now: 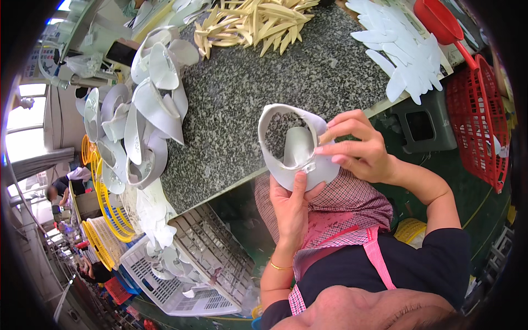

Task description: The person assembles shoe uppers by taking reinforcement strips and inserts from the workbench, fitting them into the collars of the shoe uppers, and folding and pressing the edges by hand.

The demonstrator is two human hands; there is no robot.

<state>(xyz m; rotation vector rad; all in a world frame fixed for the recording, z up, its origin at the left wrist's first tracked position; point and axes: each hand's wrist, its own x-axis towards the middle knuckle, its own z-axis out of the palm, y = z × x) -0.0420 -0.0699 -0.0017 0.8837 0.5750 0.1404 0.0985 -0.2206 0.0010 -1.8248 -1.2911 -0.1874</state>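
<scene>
White and curved, the soft leather-like shoe upper (294, 144) sits just off the near edge of the speckled grey granite desk (258, 82), above the person's lap. The left hand (292, 206) props it from beneath, its fingers (298, 184) closed on the lower rim, thumb pressed up against the shell. The right hand (360, 151) pinches a small tan piece (328, 135) at the upper's right edge, fingers nearly together around it. To do this well, I judge the left hand should keep the shell steady and the opening facing up, so the tan piece seats flush along the edge without creasing it. Farther out, a heap of finished white uppers (143, 115) crowds the desk's left end, tan strips (253, 22) and flat white cut-outs (401, 49) lie at the far side, and a red mesh basket (476, 121) stands to the right. Pale plastic crates (181, 275) sit on the workshop floor.
</scene>
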